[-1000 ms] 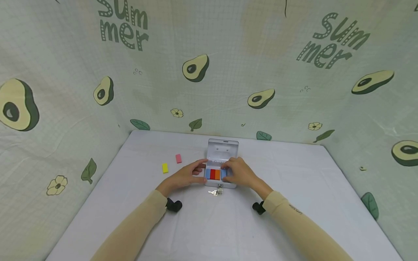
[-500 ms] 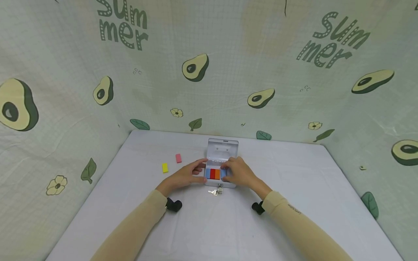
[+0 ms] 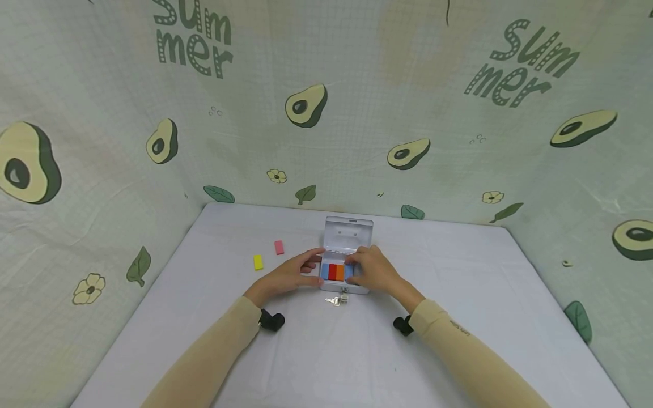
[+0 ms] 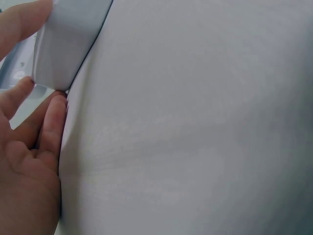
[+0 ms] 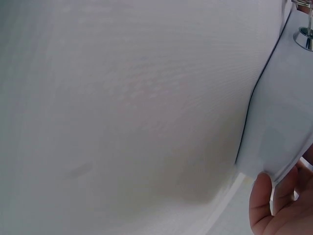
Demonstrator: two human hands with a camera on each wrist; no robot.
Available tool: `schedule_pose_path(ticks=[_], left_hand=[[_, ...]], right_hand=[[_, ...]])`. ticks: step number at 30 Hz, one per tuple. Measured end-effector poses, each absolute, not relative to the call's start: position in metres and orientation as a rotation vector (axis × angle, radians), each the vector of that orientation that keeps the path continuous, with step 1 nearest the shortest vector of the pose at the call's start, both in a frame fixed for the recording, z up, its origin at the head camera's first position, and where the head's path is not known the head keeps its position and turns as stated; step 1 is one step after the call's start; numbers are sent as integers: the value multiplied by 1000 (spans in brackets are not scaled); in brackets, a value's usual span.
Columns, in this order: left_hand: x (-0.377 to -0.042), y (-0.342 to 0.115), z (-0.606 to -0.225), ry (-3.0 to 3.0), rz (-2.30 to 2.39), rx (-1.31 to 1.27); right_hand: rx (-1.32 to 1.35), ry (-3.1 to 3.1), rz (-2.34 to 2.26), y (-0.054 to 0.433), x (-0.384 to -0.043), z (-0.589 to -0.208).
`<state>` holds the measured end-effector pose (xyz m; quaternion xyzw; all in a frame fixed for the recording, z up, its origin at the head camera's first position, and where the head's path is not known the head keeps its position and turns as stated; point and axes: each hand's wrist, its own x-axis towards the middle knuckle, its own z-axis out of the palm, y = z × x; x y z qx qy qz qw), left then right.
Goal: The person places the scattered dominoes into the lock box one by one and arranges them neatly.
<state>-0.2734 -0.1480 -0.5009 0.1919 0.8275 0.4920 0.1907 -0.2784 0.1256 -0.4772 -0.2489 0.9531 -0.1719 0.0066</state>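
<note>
Grey box [image 3: 330, 287], one, toward the far side of the white table [image 3: 326, 362]; lid [image 3: 349, 233] raised. Contents: blue block [image 3: 325, 272], red block [image 3: 332, 272], orange block [image 3: 339, 273], side by side; second blue block [image 3: 349, 271] to their right. Left hand [image 3: 284, 276]: thumb and fingers holding the box's left end. Right hand [image 3: 377, 270]: pinching the second blue block. Keys [image 3: 334, 301]: at the box front. Pink block [image 3: 279, 247], yellow block [image 3: 258, 262]: on the table, left of the box.
</note>
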Motion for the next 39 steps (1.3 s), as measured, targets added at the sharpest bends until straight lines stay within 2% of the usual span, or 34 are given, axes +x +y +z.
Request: schedule_pose_path(ticks=[39], left_hand=[[-271, -146, -498, 2330, 1377, 510]], right_hand=[[-809, 2984, -535, 126, -276, -475]])
